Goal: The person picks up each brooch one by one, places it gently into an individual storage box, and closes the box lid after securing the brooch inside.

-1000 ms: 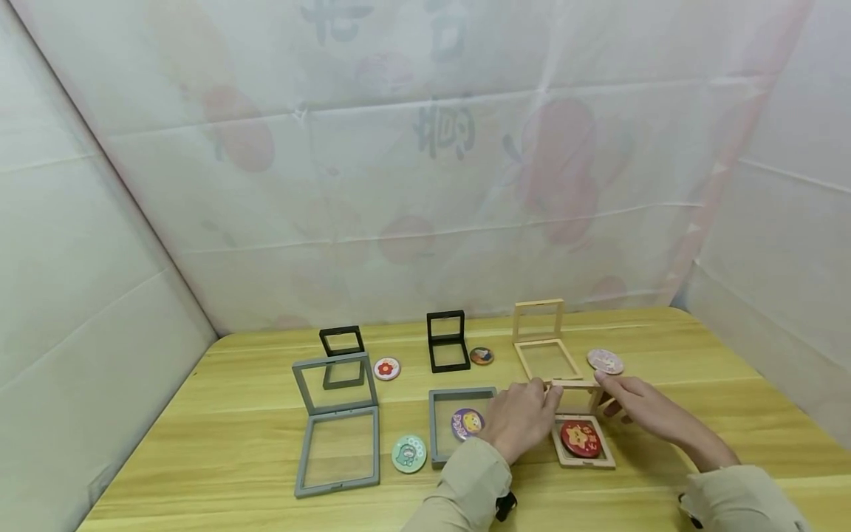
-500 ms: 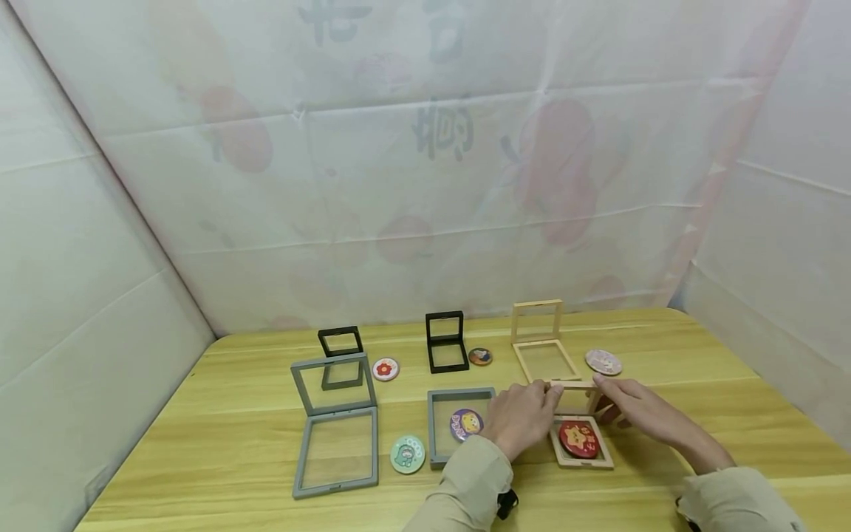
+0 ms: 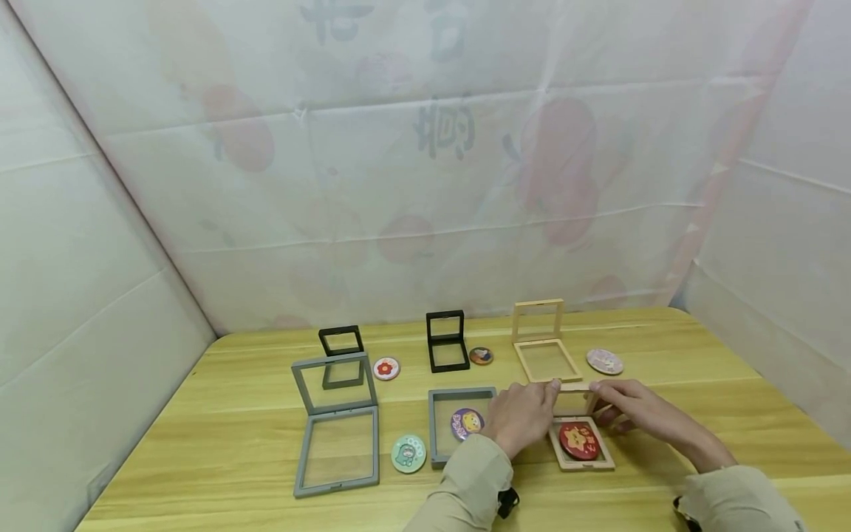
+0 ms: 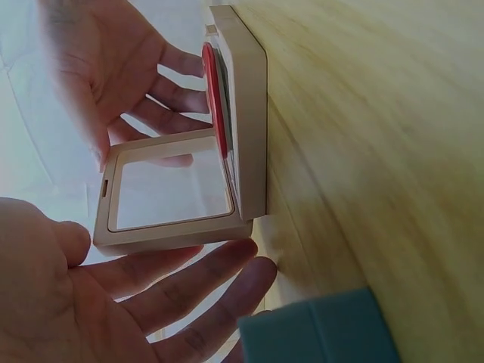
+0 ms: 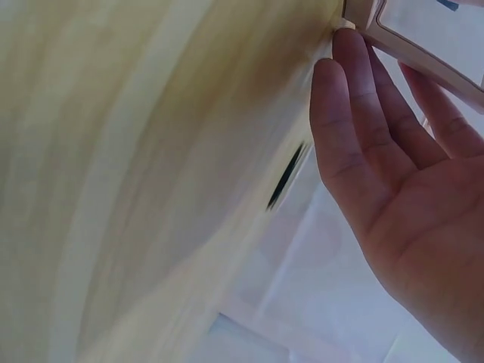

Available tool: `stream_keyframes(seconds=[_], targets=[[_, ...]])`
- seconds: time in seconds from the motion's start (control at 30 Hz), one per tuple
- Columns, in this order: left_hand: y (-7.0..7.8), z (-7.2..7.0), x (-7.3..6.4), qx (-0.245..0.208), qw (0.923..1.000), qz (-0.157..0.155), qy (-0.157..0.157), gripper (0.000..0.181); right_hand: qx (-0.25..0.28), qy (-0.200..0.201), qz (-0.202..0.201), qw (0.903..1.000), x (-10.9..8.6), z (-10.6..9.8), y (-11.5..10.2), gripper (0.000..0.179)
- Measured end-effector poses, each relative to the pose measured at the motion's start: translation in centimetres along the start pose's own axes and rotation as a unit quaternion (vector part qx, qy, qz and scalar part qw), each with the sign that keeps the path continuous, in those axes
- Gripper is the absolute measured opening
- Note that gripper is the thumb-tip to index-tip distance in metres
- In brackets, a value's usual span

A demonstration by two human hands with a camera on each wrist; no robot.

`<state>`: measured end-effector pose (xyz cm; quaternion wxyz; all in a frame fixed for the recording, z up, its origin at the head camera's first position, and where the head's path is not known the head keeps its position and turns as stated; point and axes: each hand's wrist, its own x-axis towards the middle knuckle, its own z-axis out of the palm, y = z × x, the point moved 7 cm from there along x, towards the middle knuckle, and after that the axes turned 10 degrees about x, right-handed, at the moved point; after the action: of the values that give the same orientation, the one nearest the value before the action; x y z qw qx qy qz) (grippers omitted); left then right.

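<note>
At lower right, the left hand [image 3: 521, 420] and right hand [image 3: 643, 415] pinch the lid [image 3: 573, 403] with their fingers; the red badge [image 3: 579, 441] sits below. Best tip both sides gently together.

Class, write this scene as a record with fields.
In use: beige display frame, lid raised
In its base: red star badge
Left hand: touches lid's left side
Right hand: touches lid's right side
Beside left hand: middle grey frame, purple badge
Other open frames: leftmost grey frame, two black frames, yellowish frame
Loose: green badge, red flower badge, multicoloured badge, pale badge
Surface: woodgrain table
</note>
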<state>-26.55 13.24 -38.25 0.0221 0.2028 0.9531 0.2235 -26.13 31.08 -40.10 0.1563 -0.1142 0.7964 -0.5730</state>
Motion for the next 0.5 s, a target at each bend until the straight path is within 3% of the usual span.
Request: stream_keyframes(seconds=[0.2,0.5], targets=[[-0.07,0.21,0.06,-0.007,0.9998,-0.004,-0.019,0.062,0.01,-0.024,-0.006,0.9996,0.06,-0.1,0.1,0.046],[-0.06,0.59,0.0,-0.031,0.9967,-0.007,-0.075,0.061,0.028,-0.07,-0.01,0.9971,-0.11,-0.22,0.49,0.042]])
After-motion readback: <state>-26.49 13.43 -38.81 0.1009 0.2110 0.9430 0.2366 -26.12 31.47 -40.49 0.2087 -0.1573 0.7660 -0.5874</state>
